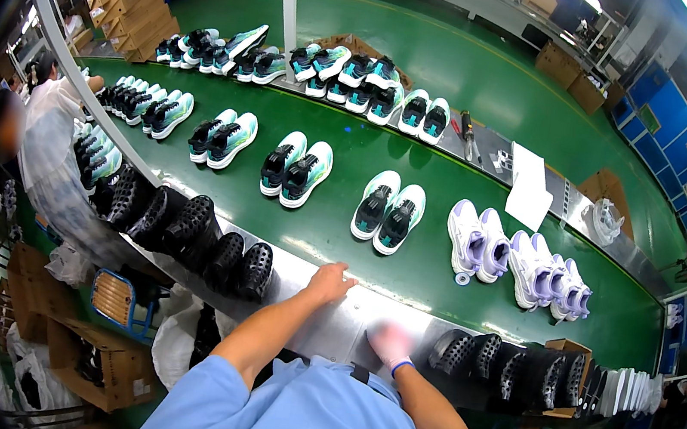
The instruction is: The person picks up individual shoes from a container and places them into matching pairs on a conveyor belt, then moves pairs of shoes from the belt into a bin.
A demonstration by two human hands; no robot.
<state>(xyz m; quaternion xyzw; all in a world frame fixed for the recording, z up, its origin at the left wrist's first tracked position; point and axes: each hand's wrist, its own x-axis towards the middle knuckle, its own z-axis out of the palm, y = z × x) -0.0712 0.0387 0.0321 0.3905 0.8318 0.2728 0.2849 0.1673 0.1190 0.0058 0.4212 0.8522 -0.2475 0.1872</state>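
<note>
My left hand [330, 283] rests at the inner edge of the metal ledge [320, 329], empty, with its fingers apart. Above the same ledge, close to my body, is my right hand [390, 345]; it looks gloved, a blue band circles its wrist, and its fingers are smeared. Beyond both hands a pair of black and mint sneakers [388, 212] stands on the green belt [429, 288], touched by neither hand. Farther left is a similar pair [296, 169]. White and lilac sneakers [477, 241] stand to the right.
Black perforated shoe-shaped forms line the ledge at left [256, 271] and right [509, 368]. More sneakers [349, 76] crowd the far shelf, beside white paper sheets [528, 187]. A person [65, 152] stands at the left. An open cardboard box [102, 365] sits at lower left.
</note>
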